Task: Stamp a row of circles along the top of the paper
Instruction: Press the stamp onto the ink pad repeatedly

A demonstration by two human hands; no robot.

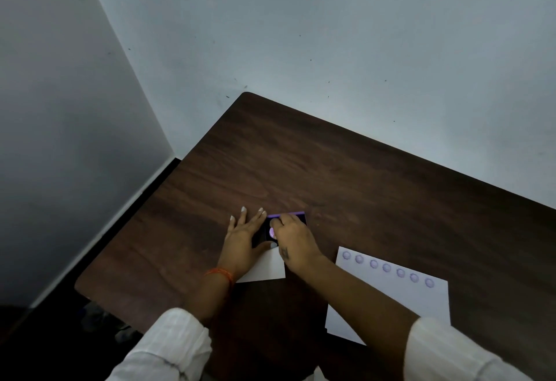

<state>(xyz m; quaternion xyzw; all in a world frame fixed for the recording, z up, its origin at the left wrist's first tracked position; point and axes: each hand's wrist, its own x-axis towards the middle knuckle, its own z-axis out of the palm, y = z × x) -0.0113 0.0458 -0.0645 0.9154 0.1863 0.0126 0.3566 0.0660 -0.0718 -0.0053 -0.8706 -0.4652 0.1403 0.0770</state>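
A white sheet of paper [400, 299] lies at the right of the dark wooden table [331, 176], with a row of several purple circles [386, 267] along its top edge. Left of it sits a dark ink pad with a purple rim [293, 214]. My right hand [293, 240] is over the pad, fingers closed on a small purple stamp [271, 232] held down against it. My left hand [245, 240] lies flat with fingers spread, touching the pad's left side. A smaller white paper [267, 268] lies under both wrists.
The table stands in a corner, with grey walls [331, 49] behind and to the left. The table's left edge [126, 218] drops to a dark floor. White sleeves cover both forearms, and an orange band is on my left wrist [221, 274].
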